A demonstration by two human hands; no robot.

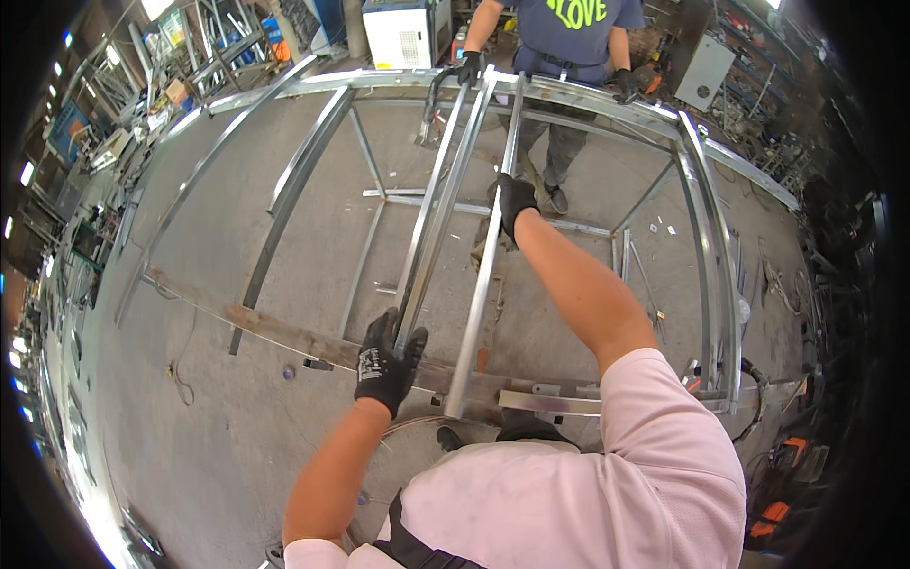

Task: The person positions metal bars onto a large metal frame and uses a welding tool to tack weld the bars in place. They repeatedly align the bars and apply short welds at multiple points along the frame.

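My right hand (515,203), in a black work glove, grips a bright metal tube (478,320) partway along its length. That tube lies across the frame, its near end overhanging the brownish near rail (284,328). My left hand (389,364), gloved too, holds the near end of a metal channel (428,264), fingers on one side and thumb on the other. A second bright bar (425,238) runs close beside the channel. At the far rail (590,94), these pieces' far ends lie near a co-worker's gloved hand (469,69).
Further crossbars (307,153) span the frame's left, and paired bars (704,249) its right. A black hose-fed tool (428,128) hangs inside the far rail. The co-worker (569,39) stands beyond it. Behind is a white machine cabinet (399,35). Orange-and-black tools (769,518) lie lower right.
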